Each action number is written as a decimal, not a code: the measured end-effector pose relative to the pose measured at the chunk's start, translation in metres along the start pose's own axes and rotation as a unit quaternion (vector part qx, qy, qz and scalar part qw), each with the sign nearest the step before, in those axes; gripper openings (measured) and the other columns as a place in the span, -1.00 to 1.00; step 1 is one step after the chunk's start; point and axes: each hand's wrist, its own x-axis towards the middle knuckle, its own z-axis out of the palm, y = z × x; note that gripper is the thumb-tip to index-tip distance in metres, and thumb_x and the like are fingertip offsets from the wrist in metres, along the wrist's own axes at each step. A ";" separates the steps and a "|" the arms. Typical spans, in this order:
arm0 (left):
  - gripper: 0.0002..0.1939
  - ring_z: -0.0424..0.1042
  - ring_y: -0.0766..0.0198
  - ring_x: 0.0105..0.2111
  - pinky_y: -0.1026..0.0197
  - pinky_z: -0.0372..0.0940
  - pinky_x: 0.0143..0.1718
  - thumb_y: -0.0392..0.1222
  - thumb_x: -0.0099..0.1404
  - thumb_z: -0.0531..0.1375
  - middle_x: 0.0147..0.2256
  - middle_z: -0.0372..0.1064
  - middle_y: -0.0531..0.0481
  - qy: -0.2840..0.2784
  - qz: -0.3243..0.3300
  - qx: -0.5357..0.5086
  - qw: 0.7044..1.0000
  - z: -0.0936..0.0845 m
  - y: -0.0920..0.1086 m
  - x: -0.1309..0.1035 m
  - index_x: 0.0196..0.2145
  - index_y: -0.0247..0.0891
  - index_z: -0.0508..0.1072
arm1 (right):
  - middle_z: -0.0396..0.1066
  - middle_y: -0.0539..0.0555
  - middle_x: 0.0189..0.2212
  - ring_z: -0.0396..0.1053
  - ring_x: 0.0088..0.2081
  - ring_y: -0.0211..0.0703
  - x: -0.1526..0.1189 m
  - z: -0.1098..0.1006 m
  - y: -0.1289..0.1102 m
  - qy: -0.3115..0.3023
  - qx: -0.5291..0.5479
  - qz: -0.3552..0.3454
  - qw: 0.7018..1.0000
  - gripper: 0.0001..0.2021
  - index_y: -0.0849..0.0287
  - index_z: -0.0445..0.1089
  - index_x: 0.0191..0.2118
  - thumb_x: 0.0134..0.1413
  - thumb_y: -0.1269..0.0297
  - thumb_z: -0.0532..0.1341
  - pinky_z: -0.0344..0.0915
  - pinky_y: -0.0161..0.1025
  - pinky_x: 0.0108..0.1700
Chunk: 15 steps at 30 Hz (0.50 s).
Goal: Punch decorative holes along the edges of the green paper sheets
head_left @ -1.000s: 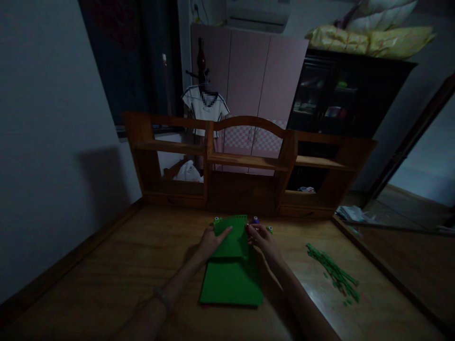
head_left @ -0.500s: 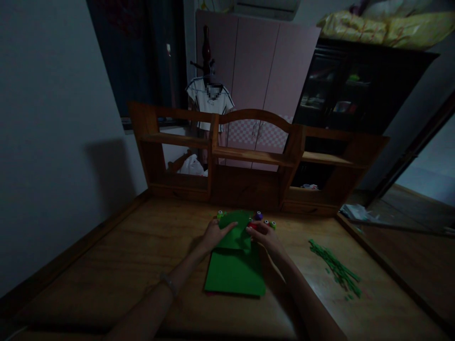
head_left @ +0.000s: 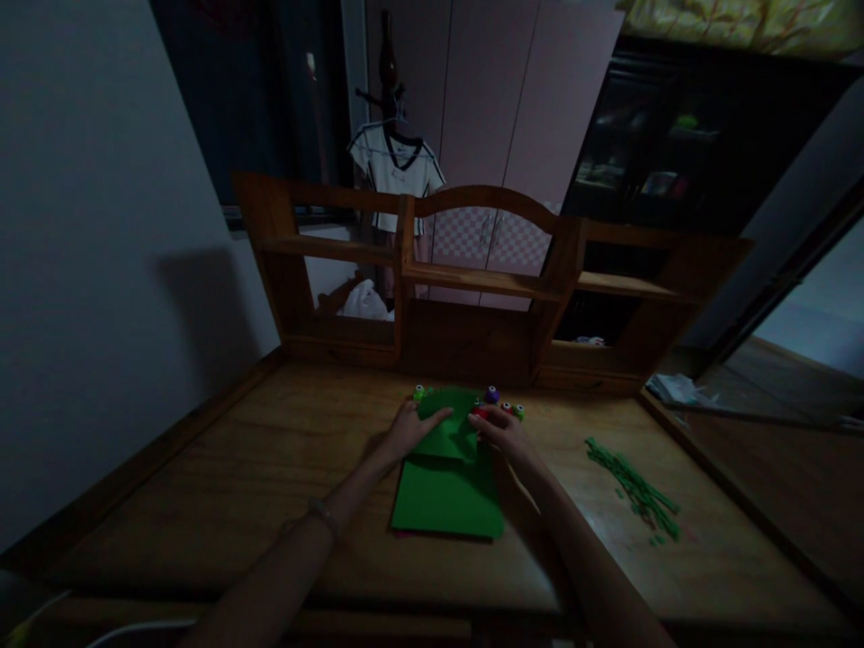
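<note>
Wooden surface (head_left: 283,468), bearing a lower green sheet (head_left: 445,499) and, well to the right, green strips (head_left: 633,484); an upper green sheet (head_left: 445,438) overlaps the first, its left side gripped by the left hand (head_left: 409,429); the right hand (head_left: 508,434) pinches a red object (head_left: 479,409) at that sheet's right edge, near a purple eyed piece (head_left: 492,395)

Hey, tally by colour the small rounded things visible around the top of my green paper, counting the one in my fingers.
Red rounded things: 2, one of them in your right hand
Green rounded things: 2
Purple rounded thing: 1
Total visible: 5
</note>
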 end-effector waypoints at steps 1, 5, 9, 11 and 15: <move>-0.61 0.50 0.12 -0.35 0.17 0.36 -0.24 0.11 0.08 0.24 -0.35 0.52 -0.13 0.003 -0.003 0.001 1.000 0.000 0.000 0.000 -0.37 -0.32 0.54 | 0.46 0.05 -0.33 0.41 -0.28 -0.11 0.000 0.000 0.000 0.002 -0.005 0.003 1.000 -0.66 0.12 0.43 -0.28 -0.19 0.03 0.34 0.31 -0.26 -0.29; -0.61 0.50 0.13 -0.34 0.18 0.35 -0.23 0.10 0.09 0.23 -0.33 0.52 -0.14 -0.006 -0.001 0.004 1.000 0.001 0.000 -0.001 -0.35 -0.33 0.54 | 0.47 0.06 -0.29 0.42 -0.25 -0.08 -0.001 0.001 -0.001 -0.003 -0.023 0.008 1.000 -0.62 0.11 0.42 -0.25 -0.21 0.01 0.34 0.32 -0.24 -0.27; -0.61 0.49 0.11 -0.31 0.17 0.34 -0.18 0.09 0.10 0.22 -0.32 0.52 -0.14 -0.013 0.000 -0.009 1.000 0.000 0.001 -0.001 -0.33 -0.33 0.54 | 0.47 0.06 -0.28 0.42 -0.25 -0.08 0.000 0.001 0.000 -0.008 -0.023 0.005 1.000 -0.62 0.10 0.43 -0.25 -0.20 0.01 0.34 0.31 -0.25 -0.27; -0.61 0.49 0.10 -0.30 0.15 0.33 -0.16 0.09 0.11 0.21 -0.32 0.52 -0.14 -0.017 0.003 -0.010 1.000 0.000 0.001 -0.001 -0.33 -0.32 0.54 | 0.47 0.06 -0.29 0.41 -0.26 -0.09 0.000 0.002 -0.001 -0.013 -0.019 0.009 1.000 -0.62 0.11 0.43 -0.26 -0.21 0.00 0.34 0.31 -0.26 -0.29; -0.62 0.48 0.10 -0.31 0.13 0.32 -0.15 0.11 0.12 0.19 -0.34 0.52 -0.12 -0.015 0.019 0.001 1.000 -0.001 0.002 -0.001 -0.37 -0.29 0.55 | 0.46 0.06 -0.34 0.40 -0.30 -0.10 -0.002 0.003 -0.006 -0.014 -0.023 0.008 1.000 -0.61 0.14 0.42 -0.32 -0.25 -0.02 0.35 0.31 -0.26 -0.32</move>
